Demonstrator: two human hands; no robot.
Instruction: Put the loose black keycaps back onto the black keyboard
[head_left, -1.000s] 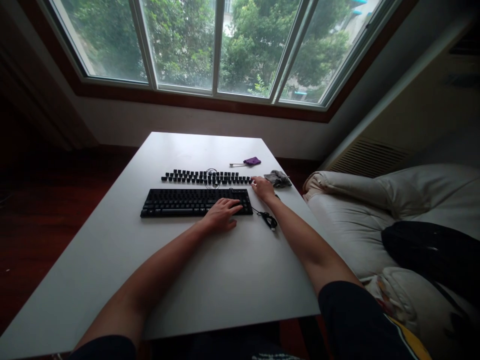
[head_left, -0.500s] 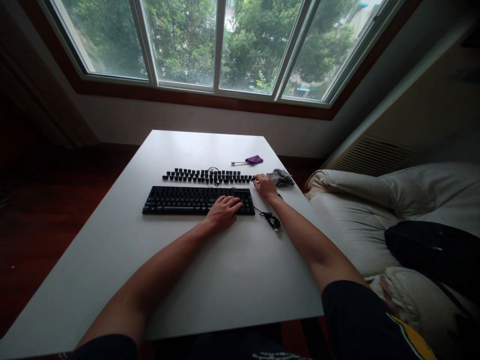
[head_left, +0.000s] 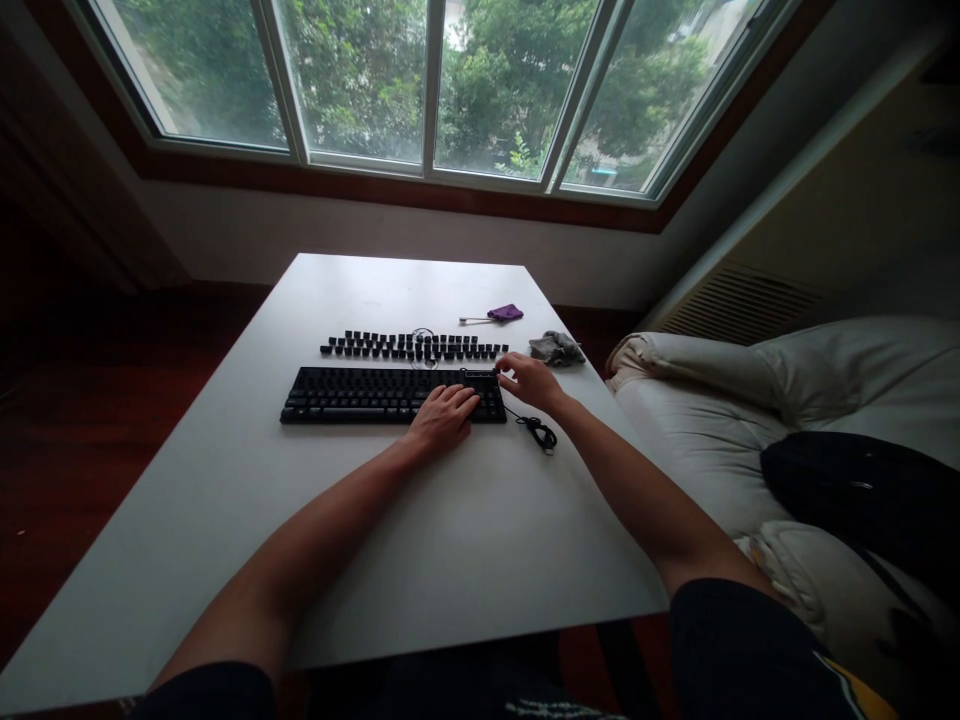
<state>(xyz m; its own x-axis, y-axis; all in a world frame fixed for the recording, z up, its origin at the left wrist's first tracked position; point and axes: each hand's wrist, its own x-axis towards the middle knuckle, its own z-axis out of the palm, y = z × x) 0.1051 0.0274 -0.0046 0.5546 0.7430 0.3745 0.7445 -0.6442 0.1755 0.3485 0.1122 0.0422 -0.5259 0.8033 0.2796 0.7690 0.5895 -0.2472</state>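
Note:
A black keyboard (head_left: 345,395) lies across the white table (head_left: 375,560). My left hand (head_left: 442,415) rests flat on its right part, fingers stretched out and covering some of the keys. At the keyboard's top right corner, my right hand (head_left: 525,378) has thumb and forefinger pinched on what looks like a small black keycap (head_left: 498,371), mostly hidden by the fingers. Behind the keyboard, loose black keycaps (head_left: 382,347) stand in rows. The keyboard's bundled cable (head_left: 538,432) lies beside its right end.
A purple cloth pouch (head_left: 505,313) with a thin pale stick (head_left: 474,321) lies farther back. A crumpled grey cloth (head_left: 556,348) sits near the right table edge. To the right is a cream sofa (head_left: 690,430) with a black bag (head_left: 847,490) on it. A window (head_left: 431,90) faces me.
My right hand has moved from the right end of the keycap rows toward me, onto the keyboard's top right corner. My left hand stays on the keyboard. The view has shifted slightly.

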